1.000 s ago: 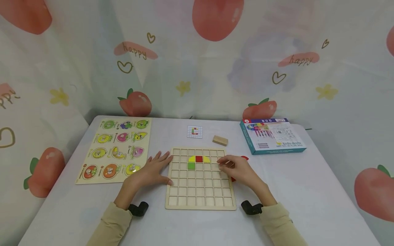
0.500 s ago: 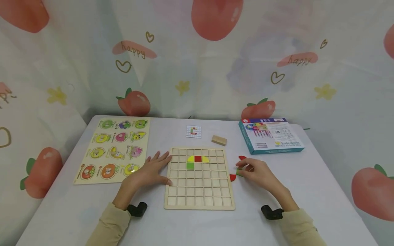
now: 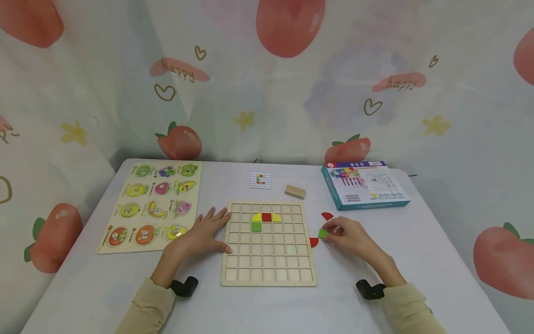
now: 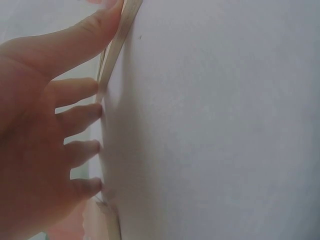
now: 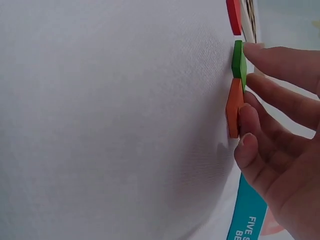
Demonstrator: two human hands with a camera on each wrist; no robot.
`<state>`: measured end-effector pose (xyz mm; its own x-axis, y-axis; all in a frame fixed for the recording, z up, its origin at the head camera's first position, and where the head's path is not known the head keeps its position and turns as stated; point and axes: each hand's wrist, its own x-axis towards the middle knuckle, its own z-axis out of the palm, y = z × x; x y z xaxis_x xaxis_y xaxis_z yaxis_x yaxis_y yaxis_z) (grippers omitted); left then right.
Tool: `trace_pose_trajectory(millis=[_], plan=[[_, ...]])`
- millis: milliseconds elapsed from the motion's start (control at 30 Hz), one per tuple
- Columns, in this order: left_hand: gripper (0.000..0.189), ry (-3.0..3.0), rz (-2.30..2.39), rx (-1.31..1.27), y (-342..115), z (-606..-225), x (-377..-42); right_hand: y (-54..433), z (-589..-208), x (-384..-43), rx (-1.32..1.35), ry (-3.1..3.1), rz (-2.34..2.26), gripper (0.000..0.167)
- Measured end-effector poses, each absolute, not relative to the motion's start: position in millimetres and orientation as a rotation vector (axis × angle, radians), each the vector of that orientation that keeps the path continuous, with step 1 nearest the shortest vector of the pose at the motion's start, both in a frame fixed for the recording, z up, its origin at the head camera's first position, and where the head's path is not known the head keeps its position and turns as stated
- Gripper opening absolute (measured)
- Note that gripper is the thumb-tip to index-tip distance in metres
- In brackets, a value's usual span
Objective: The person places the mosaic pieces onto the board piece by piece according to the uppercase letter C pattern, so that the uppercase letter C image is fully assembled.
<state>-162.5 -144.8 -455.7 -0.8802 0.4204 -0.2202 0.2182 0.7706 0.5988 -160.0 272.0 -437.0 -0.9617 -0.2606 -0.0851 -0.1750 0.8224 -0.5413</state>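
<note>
The right hand [image 3: 347,235] has drawn back off the grid board [image 3: 269,262] and pinches a green tile [image 3: 322,233]; the left hand [image 3: 203,235], fingers spread, touches the board's edge.

It's looking like a play corner — cartoon-print curtain [image 3: 267,93] hanging behind, white cloth [image 3: 417,260] covering the table [image 3: 267,308], fruit puzzle [image 3: 143,199] and grid board [image 3: 268,250] lying on top.

The pale wooden grid board [image 3: 269,250] carries a red square tile [image 3: 266,217], two yellow quarter-round tiles [image 3: 276,217] and a green square tile [image 3: 256,226]; right of it, rounded red pieces [image 3: 314,242] and a flat green piece [image 3: 323,234]; left, a cream fruit-patterned panel [image 3: 125,250].
</note>
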Motion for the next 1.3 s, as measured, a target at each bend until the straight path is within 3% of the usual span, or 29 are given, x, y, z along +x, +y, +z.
trace_pose_trajectory(millis=[667, 1033, 1300], plan=[[0.102, 2.629, 0.827, 0.505, -146.1, -457.4, -162.1, 264.0, -437.8, -165.0, -0.288, 2.804, -0.797, 0.028], [0.102, 2.628, 0.82, 0.499, -145.7, -456.3, -161.9, 265.1, -436.1, -165.0, -0.405, 2.834, -0.844, 0.011], [0.102, 2.635, 0.828, 0.504, -145.4, -457.1, -162.0, 261.9, -432.6, -162.8, -0.4, 2.801, -1.002, 0.019]])
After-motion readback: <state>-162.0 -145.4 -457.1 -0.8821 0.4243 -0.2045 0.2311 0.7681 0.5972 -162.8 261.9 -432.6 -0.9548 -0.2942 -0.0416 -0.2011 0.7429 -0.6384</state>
